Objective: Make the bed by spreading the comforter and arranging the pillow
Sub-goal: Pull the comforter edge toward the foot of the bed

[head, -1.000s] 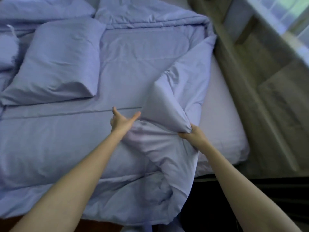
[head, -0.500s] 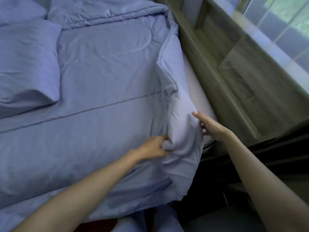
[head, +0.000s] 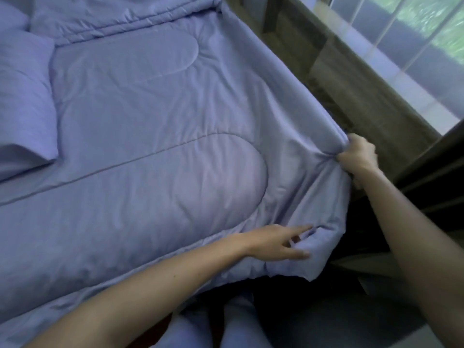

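A lavender quilted comforter (head: 155, 136) lies spread across the bed, reaching the right side. My right hand (head: 359, 156) grips a bunched fold of its right edge, next to the wooden frame. My left hand (head: 281, 243) rests near the comforter's near right corner, index finger and thumb extended, the other fingers tucked into a fold of the cloth. A matching pillow (head: 23, 104) lies on the comforter at the left. The far end of the comforter is folded back in a thick band (head: 120, 23).
A wooden ledge (head: 364, 79) runs along the bed's right side under a window (head: 411, 33). Dark floor (head: 326, 310) shows below the corner. My legs in lavender trousers (head: 216, 327) stand at the bed's foot.
The folded-over flap on the right has been pulled flat out to the bed's right edge. My right hand moved right and now grips the edge; my left hand slid to the near corner.
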Tool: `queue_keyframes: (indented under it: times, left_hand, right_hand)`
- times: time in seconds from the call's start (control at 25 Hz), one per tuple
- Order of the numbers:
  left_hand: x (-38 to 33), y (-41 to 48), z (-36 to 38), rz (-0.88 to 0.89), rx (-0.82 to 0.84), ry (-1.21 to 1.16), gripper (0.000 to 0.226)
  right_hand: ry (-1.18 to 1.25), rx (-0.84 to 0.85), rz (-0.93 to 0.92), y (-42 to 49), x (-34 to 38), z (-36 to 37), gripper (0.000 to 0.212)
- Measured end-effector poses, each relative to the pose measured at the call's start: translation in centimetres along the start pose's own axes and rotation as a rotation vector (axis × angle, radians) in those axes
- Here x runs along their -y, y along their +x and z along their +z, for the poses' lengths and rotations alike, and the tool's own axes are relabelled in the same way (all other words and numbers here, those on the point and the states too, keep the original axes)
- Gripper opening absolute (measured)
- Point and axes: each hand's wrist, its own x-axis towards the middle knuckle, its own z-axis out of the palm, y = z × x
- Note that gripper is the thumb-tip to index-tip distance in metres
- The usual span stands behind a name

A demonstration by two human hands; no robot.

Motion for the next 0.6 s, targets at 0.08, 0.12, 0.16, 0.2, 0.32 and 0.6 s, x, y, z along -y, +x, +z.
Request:
queue_keyframes:
  times: [0.08, 0.12, 0.16, 0.2, 0.32, 0.6]
  left_hand:
    - [1.5, -0.2, -0.5, -0.023, -0.039, -0.016, 0.062]
    - [2.6, -0.5, -1.0, -0.048, -0.072, -0.014, 0.058]
    - [3.9, -0.8, -1.5, -0.094, -0.098, -0.003, 0.054]
    - [5.1, -1.2, -2.0, -0.147, -0.119, 0.011, 0.050]
    - [8.8, -2.7, -3.4, -0.321, -0.142, 0.085, 0.045]
    - [13.4, -10.1, -7.0, -0.681, -0.188, 0.310, 0.048]
  right_hand:
    - [-0.086, -0.089, 0.039, 0.5, -3.0, 0.3, 0.033]
    - [-0.133, -0.116, 0.003, 0.4, -4.0, 1.1, 0.036]
    - [-0.181, -0.086, -0.074, 0.0, -4.7, 2.3, 0.039]
    - [-0.209, 0.004, -0.176, -0.5, -5.2, 4.1, 0.043]
    - [-0.468, 0.505, -0.156, -3.1, -7.8, 9.5, 0.061]
    - [-0.381, 0.557, -0.090, -0.1, -6.7, 12.3, 0.040]
